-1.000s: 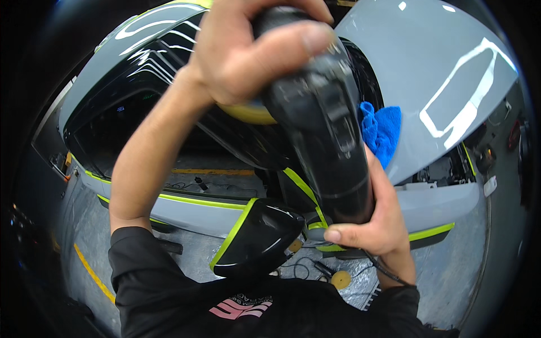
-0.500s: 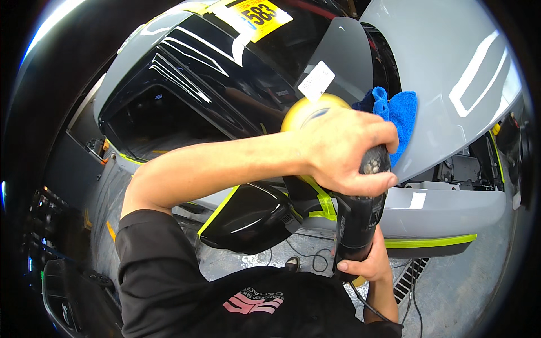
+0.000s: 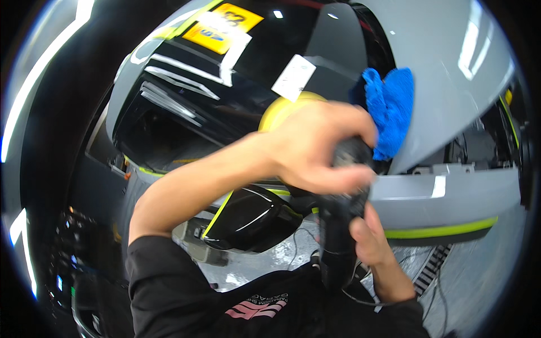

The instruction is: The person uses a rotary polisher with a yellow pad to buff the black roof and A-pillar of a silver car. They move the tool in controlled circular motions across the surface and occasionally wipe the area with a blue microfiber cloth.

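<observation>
A black power polisher (image 3: 336, 242) stands out over the car's side, its yellow pad (image 3: 275, 114) showing beyond my left wrist. My left hand (image 3: 310, 149) is closed over the polisher's top end, fingers and thumb wrapped round it, a little blurred. My right hand (image 3: 371, 239) is at the right side of the polisher's body; its thumb lies along the edge and its other fingers are largely hidden. A cord trails from the lower end. Just right of my left hand, a blue towel (image 3: 397, 110) lies bunched by the hood's edge.
The grey car's raised-looking hood panel (image 3: 451, 67) fills the upper right, with its fender (image 3: 417, 194) edged in green tape below. A black side mirror (image 3: 253, 219) juts out nearby. A white card (image 3: 294, 78) and yellow placard (image 3: 222, 28) are on the glass. Cables cross the floor.
The polisher and my left hand have shifted left in the picture. My right hand has moved from wrapping the lower end to the side of the body, higher up.
</observation>
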Available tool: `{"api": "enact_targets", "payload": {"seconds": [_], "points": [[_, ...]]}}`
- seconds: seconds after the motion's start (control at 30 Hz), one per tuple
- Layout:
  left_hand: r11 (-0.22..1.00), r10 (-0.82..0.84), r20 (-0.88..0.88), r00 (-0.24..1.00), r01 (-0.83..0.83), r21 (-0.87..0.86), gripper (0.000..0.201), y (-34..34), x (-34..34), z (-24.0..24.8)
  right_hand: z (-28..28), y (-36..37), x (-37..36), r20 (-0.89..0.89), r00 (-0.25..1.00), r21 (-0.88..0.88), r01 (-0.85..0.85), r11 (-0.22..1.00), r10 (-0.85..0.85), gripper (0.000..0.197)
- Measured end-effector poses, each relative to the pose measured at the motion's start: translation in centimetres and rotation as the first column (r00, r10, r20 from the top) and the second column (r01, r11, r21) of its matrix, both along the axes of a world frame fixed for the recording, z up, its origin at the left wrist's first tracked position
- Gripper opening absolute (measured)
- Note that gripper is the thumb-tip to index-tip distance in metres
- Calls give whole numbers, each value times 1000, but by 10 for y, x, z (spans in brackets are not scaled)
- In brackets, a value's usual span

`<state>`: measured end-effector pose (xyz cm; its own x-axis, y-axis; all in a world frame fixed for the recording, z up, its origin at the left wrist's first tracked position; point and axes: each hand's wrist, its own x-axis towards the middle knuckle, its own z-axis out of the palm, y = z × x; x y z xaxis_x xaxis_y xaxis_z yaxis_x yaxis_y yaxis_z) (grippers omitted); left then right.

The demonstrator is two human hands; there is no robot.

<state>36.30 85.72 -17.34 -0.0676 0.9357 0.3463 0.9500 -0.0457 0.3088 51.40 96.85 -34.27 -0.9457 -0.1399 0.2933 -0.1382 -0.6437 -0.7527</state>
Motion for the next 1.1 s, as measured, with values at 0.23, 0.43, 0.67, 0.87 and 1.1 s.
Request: {"api": "enact_targets", "payload": {"seconds": [0.23,0.43,0.67,0.87,1.1], "points": [[938,347,111,931,-346,-24,66,-72,-3,132,120,-58,-54,-240,966,-1,-105,994,102,85],[955,297,207,932,-289,-70,67,-54,-8,112,103,-50,-53,-222,968,-107,-143,984,116,82],[929,359,213,909,-327,-173,74,-7,26,44,38,-38,0,-120,974,-432,-226,873,193,81],[941,236,183,954,-178,-288,66,21,32,9,-6,-45,21,-72,994,-531,-107,840,82,87],[911,-4,82,997,38,-410,57,36,47,-22,-59,-49,34,-93,991,-522,-132,843,97,93]]}}
